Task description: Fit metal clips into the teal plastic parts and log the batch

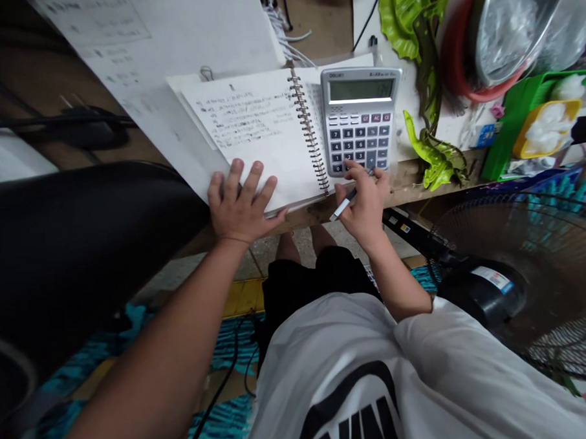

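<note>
A spiral-bound notebook (pixel 281 165) lies open on the table, its left page partly filled with handwriting. My left hand (pixel 241 205) rests flat on the lower left of that page with fingers spread. On the right page sits a silver calculator (pixel 360 106), its display showing digits too small to read surely. My right hand (pixel 365 200) is at the calculator's lower keys, a fingertip touching near the bottom rows. A pen (pixel 343 205) with a white end is held in the same hand, slanting out below the fingers.
Large white paper (pixel 178 30) lies under the notebook. Green plastic leaves (pixel 438 158), a metal bowl (pixel 502 55) in a red basin and a green box (pixel 498 146) are to the right. A fan (pixel 500 288) stands at my right, a black chair-like shape (pixel 90 248) at my left.
</note>
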Demonstrator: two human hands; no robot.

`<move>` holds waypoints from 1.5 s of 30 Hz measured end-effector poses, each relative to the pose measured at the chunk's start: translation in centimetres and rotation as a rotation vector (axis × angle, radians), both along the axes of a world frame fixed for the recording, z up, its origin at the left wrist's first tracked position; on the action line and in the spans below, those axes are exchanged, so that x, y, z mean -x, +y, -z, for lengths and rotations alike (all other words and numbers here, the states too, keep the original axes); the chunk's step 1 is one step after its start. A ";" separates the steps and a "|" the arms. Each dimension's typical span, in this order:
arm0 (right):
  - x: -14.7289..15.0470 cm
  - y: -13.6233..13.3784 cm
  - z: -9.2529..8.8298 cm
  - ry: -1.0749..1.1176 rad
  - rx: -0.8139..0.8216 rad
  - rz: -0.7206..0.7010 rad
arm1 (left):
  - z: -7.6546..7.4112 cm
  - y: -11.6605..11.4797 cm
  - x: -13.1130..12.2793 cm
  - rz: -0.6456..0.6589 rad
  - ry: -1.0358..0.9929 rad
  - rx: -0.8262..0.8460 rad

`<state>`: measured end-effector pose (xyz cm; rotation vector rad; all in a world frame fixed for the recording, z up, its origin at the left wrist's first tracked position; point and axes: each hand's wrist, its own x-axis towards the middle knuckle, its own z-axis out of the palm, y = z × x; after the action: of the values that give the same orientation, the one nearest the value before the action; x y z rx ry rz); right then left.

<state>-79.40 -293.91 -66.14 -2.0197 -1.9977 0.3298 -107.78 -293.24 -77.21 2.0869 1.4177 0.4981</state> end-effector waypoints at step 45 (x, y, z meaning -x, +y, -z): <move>0.3 -0.5 -0.2 0.139 -0.049 0.085 | -1.4 0.3 -0.6 0.011 0.099 0.090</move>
<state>-79.71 -294.43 -65.93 -1.9868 -1.8146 0.3884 -107.13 -292.92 -75.78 2.0713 1.4553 0.3245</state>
